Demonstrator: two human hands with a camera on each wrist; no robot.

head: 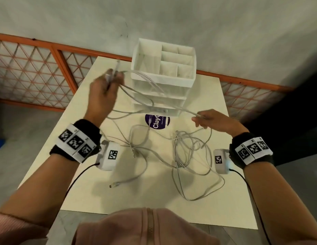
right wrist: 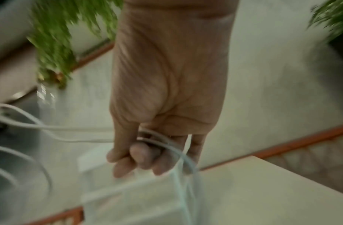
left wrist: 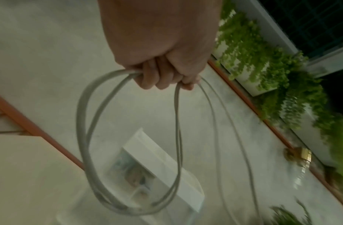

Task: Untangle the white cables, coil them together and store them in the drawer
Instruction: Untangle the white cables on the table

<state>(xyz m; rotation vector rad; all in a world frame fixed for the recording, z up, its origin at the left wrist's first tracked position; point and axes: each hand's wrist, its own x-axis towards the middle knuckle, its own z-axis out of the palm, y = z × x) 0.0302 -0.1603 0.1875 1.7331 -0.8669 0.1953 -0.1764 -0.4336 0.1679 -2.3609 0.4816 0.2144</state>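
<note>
Held up at the table's left, my left hand [head: 108,82] grips a few loops of white cable [head: 136,89]. The left wrist view shows that fist [left wrist: 162,77] closed round the hanging coil [left wrist: 83,121]. A strand runs from there across the drawer unit's front to my right hand [head: 202,119], which pinches it between thumb and fingers. In the blurred right wrist view, the curled fingers [right wrist: 145,158] have the cable [right wrist: 166,141] passing over them. More white cable lies tangled [head: 185,151] on the table below. The white drawer unit [head: 171,82] stands at the back, its translucent drawers [head: 159,103] closed.
A loose cable end with a USB plug [head: 115,184] lies near the front left of the cream table [head: 154,200]. A purple round sticker [head: 157,122] sits before the drawers. An orange lattice railing [head: 48,46] runs behind the table. Green plants [left wrist: 263,60] hang beyond it.
</note>
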